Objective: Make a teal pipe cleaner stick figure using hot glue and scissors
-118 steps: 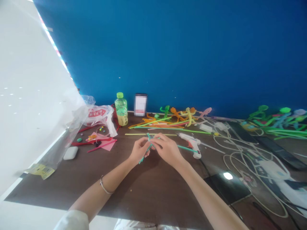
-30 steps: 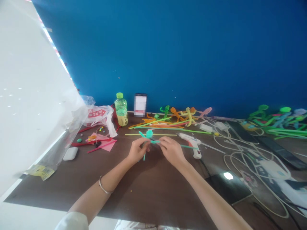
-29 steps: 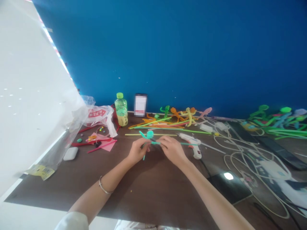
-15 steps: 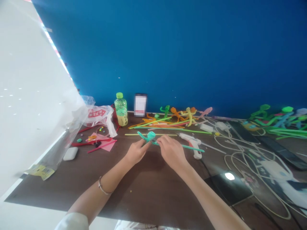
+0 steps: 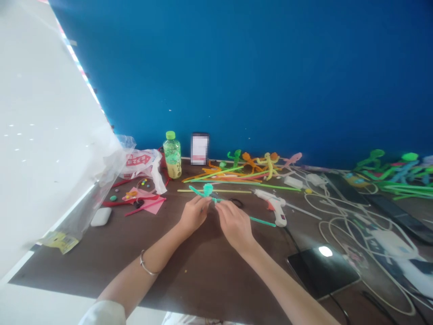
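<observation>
Head view: the left hand [image 5: 194, 215] is pinching a teal pipe-cleaner figure [image 5: 207, 190] with one fuzzy round head, just above the dark tabletop [image 5: 209, 271]. The right hand [image 5: 234, 225] is gripping its long teal stem [image 5: 262, 221]. One white glue gun [image 5: 275, 207] is lying just beside, one green-capped plastic bottle [image 5: 172, 155] standing farther back.

Dark table [image 5: 209, 275]; glue gun [image 5: 275, 207]; pipe cleaners [image 5: 230, 178]; bottle [image 5: 172, 155]
</observation>
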A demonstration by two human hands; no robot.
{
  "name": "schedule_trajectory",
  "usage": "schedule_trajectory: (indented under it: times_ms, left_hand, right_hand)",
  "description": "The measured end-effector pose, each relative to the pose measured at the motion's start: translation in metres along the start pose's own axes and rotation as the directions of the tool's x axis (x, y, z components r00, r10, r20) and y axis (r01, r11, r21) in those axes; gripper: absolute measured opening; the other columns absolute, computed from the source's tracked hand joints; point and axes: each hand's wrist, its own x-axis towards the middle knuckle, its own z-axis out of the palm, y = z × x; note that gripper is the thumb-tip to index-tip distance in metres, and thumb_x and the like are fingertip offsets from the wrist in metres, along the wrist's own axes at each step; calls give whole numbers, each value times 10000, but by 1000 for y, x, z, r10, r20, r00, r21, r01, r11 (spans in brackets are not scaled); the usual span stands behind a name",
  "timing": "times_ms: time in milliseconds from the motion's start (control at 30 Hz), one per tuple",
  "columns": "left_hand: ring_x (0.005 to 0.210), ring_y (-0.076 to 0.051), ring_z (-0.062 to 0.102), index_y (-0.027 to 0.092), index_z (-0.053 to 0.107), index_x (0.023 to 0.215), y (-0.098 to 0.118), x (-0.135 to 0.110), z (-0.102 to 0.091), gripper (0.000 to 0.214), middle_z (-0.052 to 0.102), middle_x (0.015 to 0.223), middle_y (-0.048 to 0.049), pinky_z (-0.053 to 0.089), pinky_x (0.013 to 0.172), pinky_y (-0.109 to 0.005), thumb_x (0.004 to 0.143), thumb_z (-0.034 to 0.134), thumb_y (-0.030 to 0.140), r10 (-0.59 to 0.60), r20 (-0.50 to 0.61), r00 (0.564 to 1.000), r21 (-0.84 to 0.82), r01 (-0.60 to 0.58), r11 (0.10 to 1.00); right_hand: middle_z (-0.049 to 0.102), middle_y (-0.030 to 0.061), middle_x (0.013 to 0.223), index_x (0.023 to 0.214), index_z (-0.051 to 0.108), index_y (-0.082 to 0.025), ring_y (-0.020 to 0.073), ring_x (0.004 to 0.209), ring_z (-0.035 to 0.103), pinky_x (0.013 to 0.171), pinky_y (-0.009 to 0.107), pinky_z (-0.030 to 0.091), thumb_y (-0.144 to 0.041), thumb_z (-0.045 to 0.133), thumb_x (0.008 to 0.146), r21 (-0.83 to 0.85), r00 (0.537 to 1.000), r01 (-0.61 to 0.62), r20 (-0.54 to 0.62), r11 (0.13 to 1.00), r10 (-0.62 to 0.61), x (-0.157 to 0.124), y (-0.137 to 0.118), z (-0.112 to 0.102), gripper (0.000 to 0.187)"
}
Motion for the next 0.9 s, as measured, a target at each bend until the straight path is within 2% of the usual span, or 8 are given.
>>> schedule_trajectory:
  times_ms: [100,200,300,367,467,633,767,900]
  left_hand:
    - [568,-110,579,171,621,867,4,1,4,178,626,709,-38,493,594,-235,833,461,239,-205,-25,979,-191,196,962]
    - [442,-88,528,152,604,817,10,3,8,194,574,601,0,463,469,-211,813,499,315,-423,91,902,-421,420,804]
    - [404,-86,510,136,584,817,12,5,10,228,530,537,23,433,411,-198,798,516,353,-448,235,863,-541,499,677]
    - [417,-78,509,134,584,826,11,5,7,218,540,565,13,431,422,-191,817,489,330,-362,248,898,-518,439,734]
    - [526,-85,539,147,604,842,6,4,0,204,569,653,-22,452,514,-191,851,418,232,-73,232,970,-325,148,934]
    - [635,-110,574,184,600,993,0,1,-8,285,607,805,-67,437,547,-188,838,369,119,225,283,932,150,-275,950]
    - [596,-114,579,184,603,991,0,-1,-8,259,612,730,-54,430,525,-184,837,398,148,217,226,950,319,-283,905]
    - [648,-125,610,184,612,938,0,-1,-4,203,641,723,-48,457,573,-192,832,438,183,108,105,989,232,-130,964]
  right_hand:
    - [652,66,905,973,620,-170,150,793,615,714,247,465,-125,405,868,132,999,-27,-18,991,29,-9,0,8,244]
    - [657,52,895,955,630,-192,146,803,621,716,242,481,-152,425,862,333,989,-148,25,931,149,-12,7,13,229]
    - [665,33,815,831,645,-200,155,763,623,699,255,484,-203,478,841,441,965,-264,117,858,236,-7,20,13,167]
    - [663,29,784,788,643,-201,164,735,620,673,267,479,-222,496,829,428,953,-298,183,853,240,-3,32,8,154]
    - [656,28,801,786,638,-207,170,745,609,669,275,456,-221,488,829,324,949,-267,252,908,189,4,47,-1,157]
    - [636,29,793,765,609,-202,169,746,584,636,259,403,-199,442,847,67,947,-120,308,991,94,17,47,-17,186]
    - [624,22,754,756,584,-189,140,649,578,561,235,372,-208,420,859,-12,967,-142,210,990,142,20,25,-21,195]
    - [631,24,773,776,588,-182,117,631,586,525,214,367,-214,423,863,-4,988,-132,83,991,132,7,6,-14,190]
